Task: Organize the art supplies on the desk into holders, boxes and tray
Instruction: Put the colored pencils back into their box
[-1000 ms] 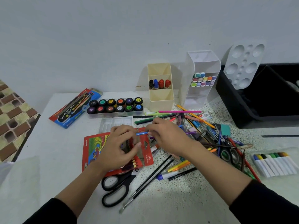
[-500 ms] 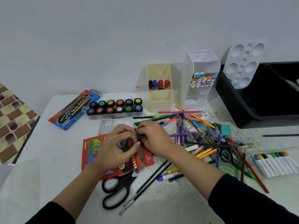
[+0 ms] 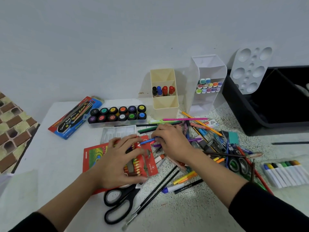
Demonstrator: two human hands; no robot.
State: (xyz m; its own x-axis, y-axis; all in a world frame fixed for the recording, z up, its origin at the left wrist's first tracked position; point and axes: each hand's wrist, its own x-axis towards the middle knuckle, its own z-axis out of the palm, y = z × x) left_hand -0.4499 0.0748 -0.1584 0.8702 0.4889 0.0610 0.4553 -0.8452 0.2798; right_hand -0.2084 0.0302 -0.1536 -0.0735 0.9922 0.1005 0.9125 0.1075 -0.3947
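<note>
Both grips were busy: my left hand pressed flat on the red pencil box, fingers spread over its open end, while my right hand pinched a blue pencil with its tip aimed at that box. I saw the box lying near the table middle, black scissors just in front of it. Loose pencils and pens lay piled to the right. At the back stood a cream holder with four markers, a white holder, a paint pot tray and a black bin.
</note>
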